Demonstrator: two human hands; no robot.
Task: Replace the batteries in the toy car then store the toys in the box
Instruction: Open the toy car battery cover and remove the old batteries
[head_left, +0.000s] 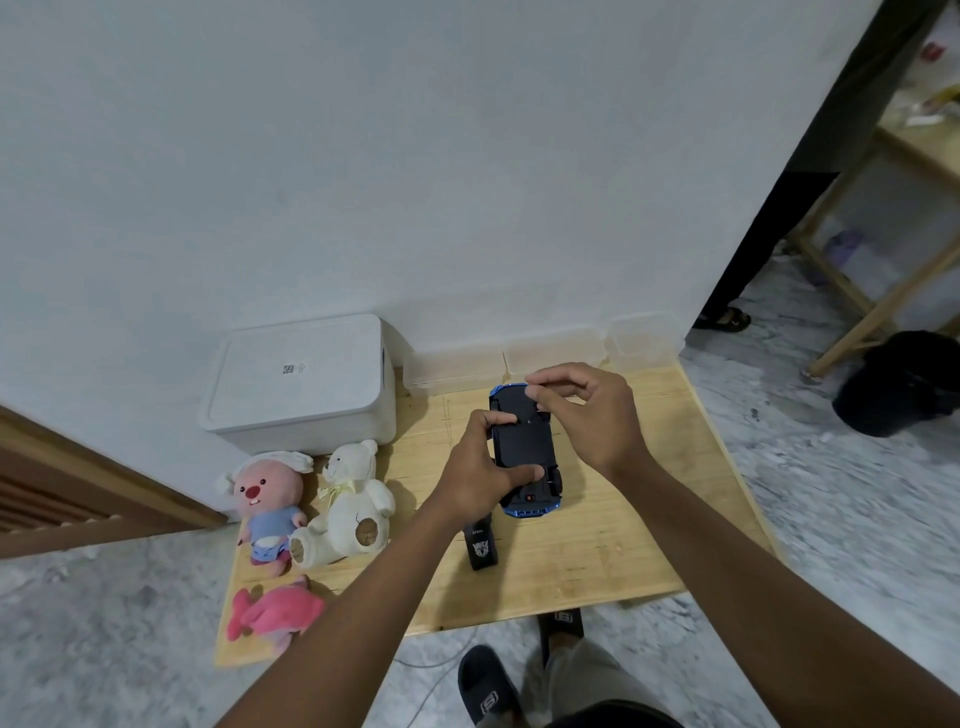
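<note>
At frame centre my left hand (480, 467) grips the upturned toy car (524, 449), fingers clamped on its underside, above the tabletop (623, 519). To the right, my right hand (587, 410) pinches, fingers together, at the car's far end. If my left grip loosens while I pry, the car could twist and drop. Its long axis runs up-frame, far end toward the wall (467, 182).
</note>
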